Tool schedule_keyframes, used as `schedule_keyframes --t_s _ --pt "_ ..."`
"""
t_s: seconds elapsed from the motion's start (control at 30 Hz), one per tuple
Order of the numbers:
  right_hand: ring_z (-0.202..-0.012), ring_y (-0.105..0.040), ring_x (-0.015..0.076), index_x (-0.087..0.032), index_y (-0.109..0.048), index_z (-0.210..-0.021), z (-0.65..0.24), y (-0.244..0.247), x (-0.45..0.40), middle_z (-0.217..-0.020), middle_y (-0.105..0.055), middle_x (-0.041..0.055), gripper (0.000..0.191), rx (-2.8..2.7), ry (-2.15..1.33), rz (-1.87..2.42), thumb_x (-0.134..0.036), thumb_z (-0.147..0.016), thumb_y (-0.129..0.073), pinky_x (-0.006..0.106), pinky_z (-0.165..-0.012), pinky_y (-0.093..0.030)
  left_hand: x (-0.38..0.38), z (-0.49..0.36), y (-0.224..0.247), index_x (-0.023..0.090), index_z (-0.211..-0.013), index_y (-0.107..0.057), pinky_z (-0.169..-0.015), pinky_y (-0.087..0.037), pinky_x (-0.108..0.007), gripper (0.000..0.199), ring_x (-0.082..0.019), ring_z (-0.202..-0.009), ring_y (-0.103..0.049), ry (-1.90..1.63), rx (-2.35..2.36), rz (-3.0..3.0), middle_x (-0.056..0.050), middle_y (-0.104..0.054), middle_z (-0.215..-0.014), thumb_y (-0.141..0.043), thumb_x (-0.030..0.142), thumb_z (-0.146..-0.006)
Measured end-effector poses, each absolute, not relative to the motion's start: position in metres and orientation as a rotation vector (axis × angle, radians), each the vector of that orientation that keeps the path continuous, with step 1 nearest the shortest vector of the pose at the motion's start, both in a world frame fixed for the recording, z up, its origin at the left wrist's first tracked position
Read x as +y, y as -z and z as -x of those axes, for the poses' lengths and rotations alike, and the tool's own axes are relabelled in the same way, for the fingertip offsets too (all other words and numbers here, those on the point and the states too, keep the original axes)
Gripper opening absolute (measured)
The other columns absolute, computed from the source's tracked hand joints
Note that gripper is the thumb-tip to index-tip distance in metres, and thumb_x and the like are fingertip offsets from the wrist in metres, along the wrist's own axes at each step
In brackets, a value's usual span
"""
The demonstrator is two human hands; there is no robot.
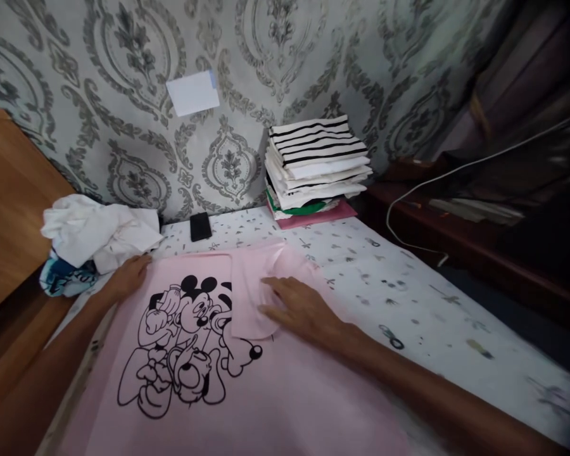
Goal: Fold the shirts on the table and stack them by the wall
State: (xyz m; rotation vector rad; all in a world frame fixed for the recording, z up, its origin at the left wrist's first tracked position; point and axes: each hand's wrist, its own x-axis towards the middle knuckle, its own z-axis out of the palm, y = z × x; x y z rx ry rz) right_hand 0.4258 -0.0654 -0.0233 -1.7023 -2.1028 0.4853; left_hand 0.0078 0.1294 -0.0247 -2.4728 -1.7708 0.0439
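A pink cloth with a black line drawing of cartoon characters lies spread over the near part of the bed sheet. One flap of it, a pink folded piece, lies over the right side of the drawing. My right hand rests on this folded piece with its fingers apart, slightly blurred. At the cloth's far left corner is my left hand, touching the edge; its fingers are too foreshortened to show whether they pinch the cloth.
Crumpled white clothes lie at the left by a wooden board. A black phone-like object is near the wall. Folded clothes are stacked at the back. A cable hangs at the right.
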Motion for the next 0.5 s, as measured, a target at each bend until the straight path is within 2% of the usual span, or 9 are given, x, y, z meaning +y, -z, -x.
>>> schedule_keyframes --t_s 0.07,0.13,0.23,0.3,0.4,0.5 --pt "-0.095 -0.060 0.0257 -0.019 -0.062 -0.123 -0.420 0.025 -0.070 -0.107 -0.067 0.0119 0.037 -2.202 -0.489 1.690 -0.033 -0.089 -0.063 0.034 -0.076 -0.047 0.132 -0.008 0.020 0.005 -0.121 -0.057 -0.098 -0.044 -0.039 0.047 -0.027 -0.111 -0.059 -0.103 -1.756 2.508 -0.018 -0.063 -0.118 -0.029 0.023 -0.088" --pt "-0.083 -0.059 0.0198 -0.017 -0.068 -0.100 -0.418 0.026 -0.068 -0.092 -0.067 0.0080 0.017 -2.200 -0.519 1.680 -0.015 -0.088 -0.056 0.029 -0.068 -0.044 0.132 -0.010 0.013 0.007 -0.108 -0.060 -0.088 -0.047 -0.038 0.039 -0.027 -0.096 -0.061 -0.129 -1.741 2.542 -0.016 -0.065 -0.103 -0.033 0.025 -0.086" --pt "-0.070 -0.054 0.0132 -0.016 -0.064 -0.077 -0.422 0.022 -0.063 -0.078 -0.064 0.0029 0.021 -2.022 -0.591 1.628 -0.003 -0.083 -0.049 0.025 -0.062 -0.040 0.125 -0.011 0.003 0.012 -0.094 -0.058 -0.083 -0.046 -0.037 0.030 -0.027 -0.090 -0.059 -0.092 -1.688 2.558 -0.013 -0.061 -0.093 -0.035 0.027 -0.084" --pt "-0.064 -0.051 0.0113 -0.017 -0.064 -0.076 -0.429 0.014 -0.065 -0.073 -0.062 0.0005 0.017 -1.856 -0.633 1.582 -0.006 -0.081 -0.052 0.024 -0.060 -0.039 0.114 -0.012 -0.003 0.016 -0.089 -0.054 -0.082 -0.045 -0.035 0.025 -0.026 -0.091 -0.058 -0.023 -1.666 2.549 -0.012 -0.059 -0.094 -0.033 0.029 -0.083" --pt "-0.058 -0.047 0.0097 -0.018 -0.068 -0.080 -0.440 -0.001 -0.080 -0.066 -0.058 -0.0019 0.011 -1.601 -0.753 1.512 -0.016 -0.081 -0.056 0.023 -0.055 -0.038 0.091 -0.006 -0.009 0.022 -0.082 -0.045 -0.071 -0.045 -0.032 0.020 -0.024 -0.084 -0.058 0.051 -1.640 2.506 -0.008 -0.057 -0.090 -0.029 0.033 -0.085" --pt "-0.059 -0.046 0.0092 -0.018 -0.069 -0.081 -0.450 -0.016 -0.106 -0.067 -0.057 -0.0015 0.010 -1.432 -0.920 1.460 -0.025 -0.081 -0.061 0.023 -0.053 -0.036 0.066 0.010 -0.003 0.023 -0.084 -0.047 -0.069 -0.046 -0.033 0.025 -0.025 -0.087 -0.059 0.078 -1.546 2.466 -0.009 -0.059 -0.094 -0.025 0.035 -0.086"
